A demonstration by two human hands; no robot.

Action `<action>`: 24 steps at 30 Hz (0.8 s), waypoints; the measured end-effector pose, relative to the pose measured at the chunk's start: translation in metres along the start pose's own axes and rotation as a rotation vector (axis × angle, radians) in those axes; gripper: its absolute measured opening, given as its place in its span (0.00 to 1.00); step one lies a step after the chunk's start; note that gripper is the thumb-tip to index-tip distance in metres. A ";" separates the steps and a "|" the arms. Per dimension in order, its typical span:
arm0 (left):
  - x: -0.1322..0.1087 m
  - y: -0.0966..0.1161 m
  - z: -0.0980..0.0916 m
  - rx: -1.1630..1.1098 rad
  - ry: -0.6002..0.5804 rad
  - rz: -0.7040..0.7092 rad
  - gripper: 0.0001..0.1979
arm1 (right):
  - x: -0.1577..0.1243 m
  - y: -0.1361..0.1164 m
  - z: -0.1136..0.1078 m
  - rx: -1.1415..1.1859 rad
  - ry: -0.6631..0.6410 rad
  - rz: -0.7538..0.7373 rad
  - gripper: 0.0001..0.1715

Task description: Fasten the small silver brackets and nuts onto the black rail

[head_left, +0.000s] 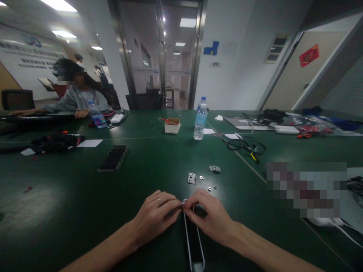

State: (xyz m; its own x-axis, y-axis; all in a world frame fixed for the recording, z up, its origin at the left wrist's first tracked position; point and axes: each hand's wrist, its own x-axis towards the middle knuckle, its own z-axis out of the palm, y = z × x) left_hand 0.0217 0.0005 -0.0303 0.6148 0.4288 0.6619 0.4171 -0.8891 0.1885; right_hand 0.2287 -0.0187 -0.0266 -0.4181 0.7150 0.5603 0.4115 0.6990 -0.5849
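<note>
My left hand [159, 212] pinches at the far end of a long, thin metal frame [187, 236], its fingertips hiding what they hold. From the other side my right hand [209, 215] closes its thumb and fingers on the same end, almost touching the left fingertips. Toward me, the frame's near end shows a pale block. Just beyond my hands lie a flat metal bracket [191, 178], a second bracket [216, 169], small rings [202, 177] and two nuts [210, 189].
A dark pixelated slab [114, 158] lies left on the green table [147, 162]. Farther back are a small box [172, 126], water bottles [200, 122] and black cables [246, 145]. A person [82, 90] sits at the far left; clutter lies right.
</note>
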 end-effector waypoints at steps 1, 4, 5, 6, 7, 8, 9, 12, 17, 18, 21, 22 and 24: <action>0.000 0.000 0.000 -0.012 -0.010 -0.030 0.05 | 0.001 0.002 -0.003 -0.026 0.005 -0.031 0.03; 0.002 -0.001 -0.003 -0.073 -0.086 -0.159 0.06 | 0.005 0.011 -0.014 -0.154 -0.004 -0.087 0.05; 0.002 -0.002 -0.004 -0.095 -0.124 -0.209 0.06 | 0.006 0.015 -0.019 -0.201 -0.035 -0.087 0.06; 0.003 -0.002 -0.004 -0.114 -0.162 -0.256 0.07 | 0.007 0.018 -0.024 -0.243 -0.086 -0.076 0.07; 0.003 -0.003 -0.005 -0.127 -0.201 -0.295 0.06 | 0.008 0.021 -0.028 -0.277 -0.152 -0.057 0.07; 0.004 -0.003 -0.005 -0.136 -0.233 -0.328 0.06 | 0.010 0.023 -0.032 -0.304 -0.221 -0.036 0.08; 0.004 -0.003 -0.005 -0.142 -0.258 -0.352 0.06 | 0.011 0.025 -0.035 -0.321 -0.283 -0.016 0.08; 0.003 -0.004 -0.004 -0.155 -0.299 -0.394 0.06 | 0.012 0.026 -0.039 -0.331 -0.395 0.004 0.07; 0.000 -0.005 -0.002 -0.195 -0.301 -0.400 0.06 | 0.013 0.023 -0.038 -0.308 -0.416 -0.002 0.05; 0.000 -0.006 -0.002 -0.202 -0.298 -0.399 0.06 | 0.013 0.023 -0.037 -0.303 -0.418 0.000 0.05; -0.001 -0.006 -0.001 -0.205 -0.280 -0.393 0.06 | 0.012 0.024 -0.038 -0.296 -0.431 0.005 0.05; -0.001 -0.006 -0.001 -0.202 -0.277 -0.390 0.06 | 0.012 0.025 -0.038 -0.295 -0.436 0.007 0.05; -0.001 -0.007 -0.001 -0.196 -0.277 -0.384 0.07 | 0.012 0.026 -0.038 -0.290 -0.442 0.014 0.05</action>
State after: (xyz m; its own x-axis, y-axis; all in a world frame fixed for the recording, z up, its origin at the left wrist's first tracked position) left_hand 0.0177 0.0058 -0.0318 0.6074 0.7331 0.3061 0.5309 -0.6612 0.5301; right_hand 0.2653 0.0080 -0.0127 -0.6871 0.6938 0.2159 0.6003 0.7094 -0.3692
